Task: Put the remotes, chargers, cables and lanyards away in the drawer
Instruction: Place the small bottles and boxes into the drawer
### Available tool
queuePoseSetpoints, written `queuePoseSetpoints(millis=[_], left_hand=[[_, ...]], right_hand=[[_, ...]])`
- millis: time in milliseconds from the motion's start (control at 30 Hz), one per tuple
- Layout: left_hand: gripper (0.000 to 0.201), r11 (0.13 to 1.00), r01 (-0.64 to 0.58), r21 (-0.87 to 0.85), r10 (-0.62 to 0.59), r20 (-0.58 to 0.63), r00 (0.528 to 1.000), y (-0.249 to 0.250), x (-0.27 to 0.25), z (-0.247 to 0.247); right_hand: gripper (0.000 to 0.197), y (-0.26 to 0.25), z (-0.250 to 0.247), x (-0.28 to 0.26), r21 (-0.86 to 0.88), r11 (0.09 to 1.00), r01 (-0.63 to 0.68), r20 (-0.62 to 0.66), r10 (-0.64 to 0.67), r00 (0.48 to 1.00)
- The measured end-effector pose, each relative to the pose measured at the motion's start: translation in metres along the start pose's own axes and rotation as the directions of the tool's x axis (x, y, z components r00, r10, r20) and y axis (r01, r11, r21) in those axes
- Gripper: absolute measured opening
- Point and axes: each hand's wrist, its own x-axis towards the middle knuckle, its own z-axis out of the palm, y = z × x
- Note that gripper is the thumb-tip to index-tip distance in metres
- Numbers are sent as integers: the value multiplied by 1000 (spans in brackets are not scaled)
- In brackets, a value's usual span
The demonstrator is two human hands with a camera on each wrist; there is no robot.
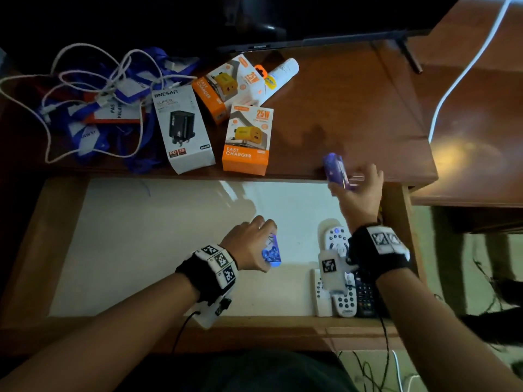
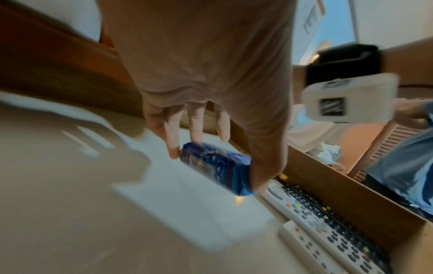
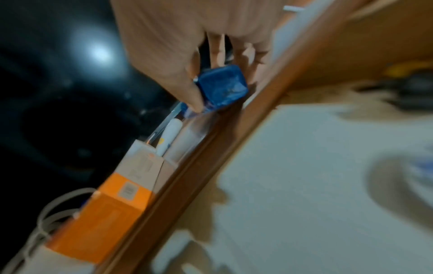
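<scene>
My left hand (image 1: 254, 241) grips a small blue patterned box (image 1: 271, 252) (image 2: 215, 168) low over the white floor of the open drawer (image 1: 169, 250). My right hand (image 1: 356, 190) holds a second purple-blue box (image 1: 336, 171) (image 3: 221, 86) at the front edge of the desk top, above the drawer's back right corner. Three remotes (image 1: 343, 290) (image 2: 328, 222) lie side by side in the drawer's right end. On the desk stand a white charger box (image 1: 184, 128), two orange charger boxes (image 1: 247, 140), white cables (image 1: 85, 89) and blue lanyards (image 1: 93, 123).
A white tube (image 1: 278, 77) lies behind the orange boxes. A dark TV with its stand (image 1: 410, 55) fills the back of the desk. A white cord (image 1: 467, 72) runs down the right side. The drawer's wooden front rail (image 1: 198, 332) is close to my body.
</scene>
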Motion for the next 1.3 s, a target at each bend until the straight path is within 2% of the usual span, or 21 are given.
queuePoseSetpoints(millis=[33,67,100,167,200,267,333,400,500,567,667,767,867,967,1033,1167,1300], left_hand=[[70,999,33,-24,-32,4,999,-2,2,5],[70,997,68,-46,-68,4,998,-4,4,9],[70,993,100,-69,-100,3,995,-5,7,13],[71,980,158,-117,-158,5,987,-7,12,20],[72,974,180,-140,-181,5,983,-7,15,22],[74,963,210,-172,-213,2,977,-5,21,27],[75,958,228,-174,-231,3,973,-2,27,30],[76,957,240,-165,-241,9,970,1,32,33],[77,954,260,-151,-262,9,965,6,39,37],[80,953,275,-126,-277,-3,961,8,41,40],[84,952,292,-96,-297,-36,954,8,44,44],[86,947,310,-86,-317,-71,946,7,45,45],[89,937,331,-115,-342,-92,935,6,45,46],[92,917,345,-199,-365,-76,928,4,44,49],[91,896,349,-276,-380,-69,922,2,42,49],[81,817,389,-425,-463,-81,883,2,36,49],[81,768,442,-464,-510,-24,860,7,31,53]], right_hand=[[38,8,-5,-14,186,978,-93,4,94,996],[38,16,-9,-27,362,909,-206,46,204,978],[38,25,-13,-38,501,806,-316,116,299,947],[35,42,-21,-56,625,593,-508,295,423,857],[34,48,-24,-63,626,519,-582,391,438,810],[42,62,-26,-72,581,425,-694,549,426,720],[58,75,-22,-77,490,393,-778,651,428,627],[59,81,-15,-80,385,444,-809,693,439,571],[62,85,-5,-82,261,556,-789,672,482,562],[61,81,0,-83,181,656,-733,669,464,580],[50,75,11,-84,-13,827,-562,650,434,624],[38,75,20,-84,-203,907,-369,654,406,639],[32,75,23,-84,-361,920,-153,701,376,607],[34,74,25,-83,-439,898,-2,761,373,531],[35,73,25,-81,-457,889,44,779,375,503],[33,69,22,-79,-476,874,98,780,368,506],[25,70,20,-80,-509,848,146,778,380,501]])
